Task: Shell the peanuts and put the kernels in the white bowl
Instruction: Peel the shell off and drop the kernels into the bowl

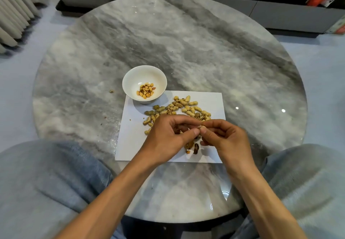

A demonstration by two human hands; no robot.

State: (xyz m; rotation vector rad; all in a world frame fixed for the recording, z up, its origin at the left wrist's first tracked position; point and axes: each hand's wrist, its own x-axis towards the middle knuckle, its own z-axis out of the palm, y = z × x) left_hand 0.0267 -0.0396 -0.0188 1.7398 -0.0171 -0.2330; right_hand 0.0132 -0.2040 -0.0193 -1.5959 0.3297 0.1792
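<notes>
A white bowl (128, 81) with several shelled kernels (146, 90) stands on the far left corner of a white paper sheet (130, 136). A pile of unshelled peanuts (183, 107) lies across the sheet's middle. Just above the sheet's near half, my left hand (168, 136) and my right hand (224, 136) meet, both pinching one peanut (201, 127) between thumbs and forefingers. Its shell is mostly hidden by my fingertips. Broken shell pieces (196, 148) lie on the sheet below my hands.
The sheet lies on a round grey marble table (186, 42). Small shell crumbs (111, 91) lie on the table left of the bowl. My knees in blue trousers show at both lower sides. A dark cabinet stands beyond the table.
</notes>
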